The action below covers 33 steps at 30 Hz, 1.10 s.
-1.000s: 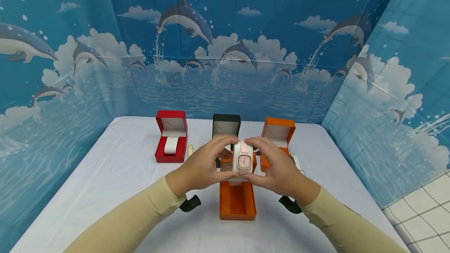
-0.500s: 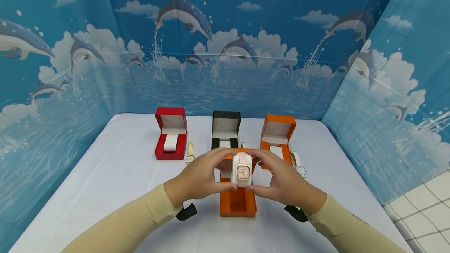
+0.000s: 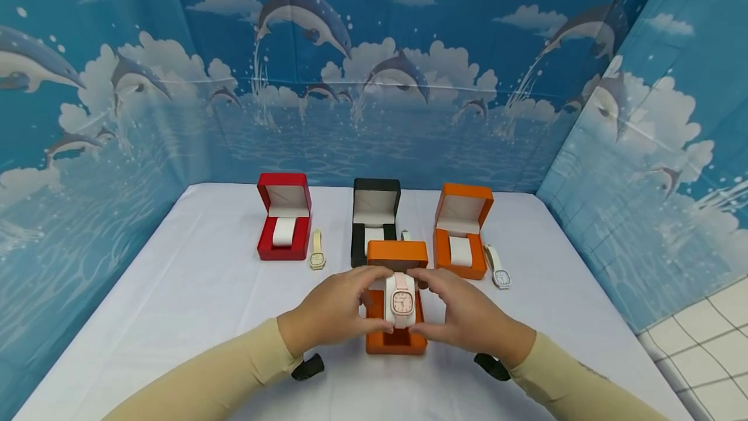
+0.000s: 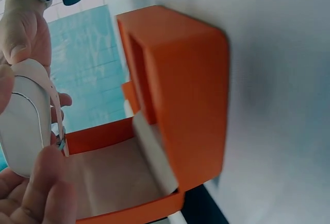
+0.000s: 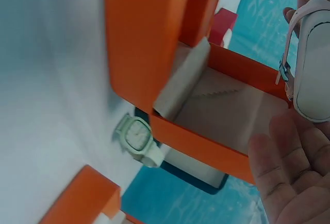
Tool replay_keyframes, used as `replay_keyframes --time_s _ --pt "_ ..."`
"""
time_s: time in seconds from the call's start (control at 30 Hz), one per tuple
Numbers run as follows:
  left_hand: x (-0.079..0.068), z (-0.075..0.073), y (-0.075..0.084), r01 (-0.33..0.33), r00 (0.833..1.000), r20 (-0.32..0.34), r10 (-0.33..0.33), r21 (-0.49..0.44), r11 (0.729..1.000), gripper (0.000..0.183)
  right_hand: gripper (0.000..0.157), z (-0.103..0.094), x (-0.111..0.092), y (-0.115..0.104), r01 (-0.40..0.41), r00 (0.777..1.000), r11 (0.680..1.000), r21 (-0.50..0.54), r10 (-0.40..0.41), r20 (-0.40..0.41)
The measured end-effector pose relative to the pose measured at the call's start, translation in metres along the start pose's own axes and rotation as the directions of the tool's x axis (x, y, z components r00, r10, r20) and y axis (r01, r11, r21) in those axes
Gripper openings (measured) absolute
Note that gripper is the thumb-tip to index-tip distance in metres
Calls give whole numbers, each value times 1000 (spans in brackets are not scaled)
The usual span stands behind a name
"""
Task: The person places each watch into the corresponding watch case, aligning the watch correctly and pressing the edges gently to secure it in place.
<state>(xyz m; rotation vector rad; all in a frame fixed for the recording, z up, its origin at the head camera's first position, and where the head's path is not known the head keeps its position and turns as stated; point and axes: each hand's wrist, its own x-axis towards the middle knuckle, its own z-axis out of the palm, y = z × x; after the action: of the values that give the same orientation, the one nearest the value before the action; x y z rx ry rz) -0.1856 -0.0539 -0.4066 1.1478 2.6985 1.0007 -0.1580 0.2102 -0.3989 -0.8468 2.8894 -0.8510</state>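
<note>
A pink-strapped wristwatch [image 3: 402, 302], its square dial facing up toward the head camera, is wrapped round a white cushion [image 4: 20, 126]. My left hand [image 3: 333, 309] grips the cushion's left end, thumb at the near side and fingers at the far side. At the opposite end my right hand [image 3: 470, 314] holds it the same way. Both hands carry it above an open orange watch box [image 3: 376, 347], whose raised lid [image 3: 397, 253] stands behind them. In the left wrist view the cushion's white side faces the camera. The strap's buckle [image 5: 284, 70] shows in the right wrist view.
Behind stand an open red box [image 3: 263, 249], a black box [image 3: 358, 249] and another orange box [image 3: 442, 255], each with a white cushion. A gold watch [image 3: 317, 255], a white-strapped watch [image 3: 498, 273] and a pale green watch [image 5: 136, 135] lie beside them on the white-covered table [image 3: 204, 291].
Both hands have lowered the wristwatch on its cushion toward the front orange box. The box's lid and the watches behind, earlier partly covered by the hands, now show more. The head view has tilted slightly.
</note>
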Motion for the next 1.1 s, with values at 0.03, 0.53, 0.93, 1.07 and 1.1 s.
replay_keyframes --time_s 0.03,0.53,0.93,1.07,1.1 --pt "0 2 -1 8 1000 11 -8 9 1000 76 83 2 0 1 -6 1000 1000 -4 6 8" --pt "4 21 -13 49 996 69 -60 152 987 76 77 29 6 17 -96 993 994 -53 99 62" --pt "6 29 -17 77 991 94 -98 203 976 73 73 37 7 23 -75 994 995 -69 80 76" --pt "6 32 -19 73 991 91 -95 217 973 71 71 39 7 25 -65 994 995 -74 71 80" --pt "6 32 -19 71 992 89 -93 221 973 70 71 39 7 25 -67 994 995 -77 74 82"
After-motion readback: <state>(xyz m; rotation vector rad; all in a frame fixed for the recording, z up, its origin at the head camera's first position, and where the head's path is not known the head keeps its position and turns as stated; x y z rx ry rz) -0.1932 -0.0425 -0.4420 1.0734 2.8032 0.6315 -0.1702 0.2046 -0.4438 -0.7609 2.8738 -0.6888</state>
